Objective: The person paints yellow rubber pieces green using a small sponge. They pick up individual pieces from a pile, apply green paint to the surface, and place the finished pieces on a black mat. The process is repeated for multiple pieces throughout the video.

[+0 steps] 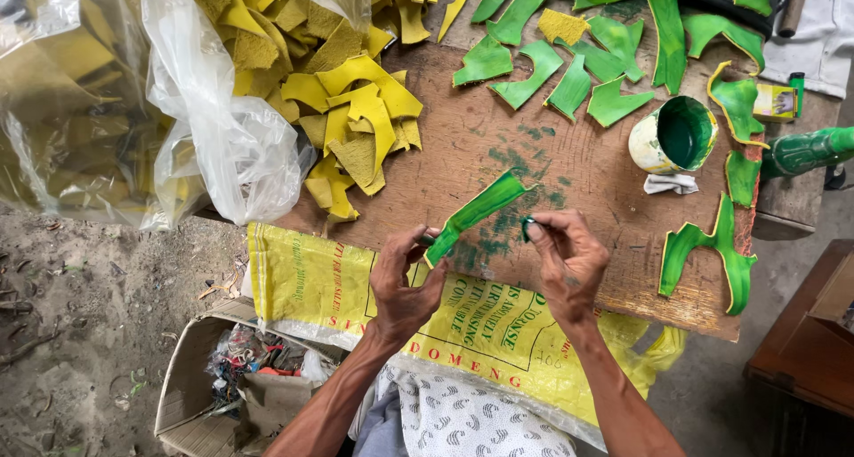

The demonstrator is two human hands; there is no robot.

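While left hand (pixel 402 284) pinches a green-painted strip (pixel 472 214) | right hand (pixel 566 260) fingers clenched on small green-tipped dauber (pixel 527 227) | paint tin (pixel 673 136) beyond, yellow pieces (pixel 351 119) far left | nothing between.

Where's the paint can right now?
The paint can stands upper right on the wooden table, above a white rag, among green painted pieces.
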